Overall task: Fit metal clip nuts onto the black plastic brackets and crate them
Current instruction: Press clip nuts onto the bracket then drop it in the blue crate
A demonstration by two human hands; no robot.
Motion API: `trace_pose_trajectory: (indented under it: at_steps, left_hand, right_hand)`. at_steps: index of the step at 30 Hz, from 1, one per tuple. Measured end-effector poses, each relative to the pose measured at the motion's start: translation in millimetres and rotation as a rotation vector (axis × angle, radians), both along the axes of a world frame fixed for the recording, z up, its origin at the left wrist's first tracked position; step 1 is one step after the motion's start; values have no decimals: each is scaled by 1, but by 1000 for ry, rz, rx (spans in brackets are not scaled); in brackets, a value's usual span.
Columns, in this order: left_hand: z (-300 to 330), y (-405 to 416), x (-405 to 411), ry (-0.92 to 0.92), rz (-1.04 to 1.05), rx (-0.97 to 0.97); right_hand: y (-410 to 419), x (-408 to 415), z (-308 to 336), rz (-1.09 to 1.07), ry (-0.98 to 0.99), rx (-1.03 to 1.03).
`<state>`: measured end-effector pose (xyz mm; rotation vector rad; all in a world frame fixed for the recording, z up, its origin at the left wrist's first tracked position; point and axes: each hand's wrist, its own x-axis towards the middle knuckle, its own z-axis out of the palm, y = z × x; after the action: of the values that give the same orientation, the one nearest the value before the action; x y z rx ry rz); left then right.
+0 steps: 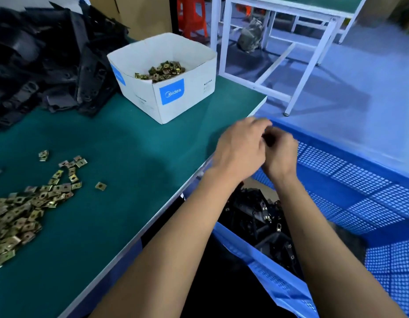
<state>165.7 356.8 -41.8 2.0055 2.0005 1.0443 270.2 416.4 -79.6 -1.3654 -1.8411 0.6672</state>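
My left hand (241, 148) and my right hand (280, 154) are pressed close together over the near wall of the blue crate (359, 171), both blurred. A small dark piece (269, 140), probably a black bracket, shows between their curled fingers; how each hand grips it is unclear. Below them, fitted black brackets with metal clips (263, 214) lie in the crate. Loose clip nuts (27, 207) are spread on the green table at the left. More clip nuts (163, 70) fill a white cardboard box (176, 95). A pile of bare black brackets (45, 56) sits at the far left.
The green table (121, 157) ends at a metal edge running diagonally beside the crate. A white-framed workbench (290, 42) stands beyond on the blue floor, with an orange stool (192, 17) behind the box.
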Motion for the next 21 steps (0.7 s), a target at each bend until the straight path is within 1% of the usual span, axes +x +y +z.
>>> trace_pose_trajectory:
  at_steps: [2, 4, 7, 10, 12, 15, 17, 19, 21]
  left_hand:
    - [33, -11, -22, -2, 44, 108]
    - [54, -27, -52, -38, 104, 199]
    - [65, -62, -104, -132, 211, 275]
    - [60, -103, -151, -144, 339, 345]
    - [53, -138, -180, -119, 450, 351]
    - [43, -189, -220, -92, 668, 327]
    - [36, -227, -249, -56, 788, 271]
    - [29, -263, -273, -7, 863, 191]
    - [20, -294, -293, 3, 940, 140]
  right_hand:
    - [-21, -28, 43, 170, 85, 105]
    - [-39, -55, 69, 295, 97, 136]
    - [-61, -103, 86, 469, 60, 138]
    - [-88, -156, 88, 648, 5, 141]
    - [-109, -196, 85, 743, -21, 137]
    - [-134, -254, 73, 775, -142, 174]
    - [-151, -293, 65, 783, -272, 236]
    - [-165, -327, 59, 804, -386, 327]
    - [-179, -358, 55, 811, -447, 423]
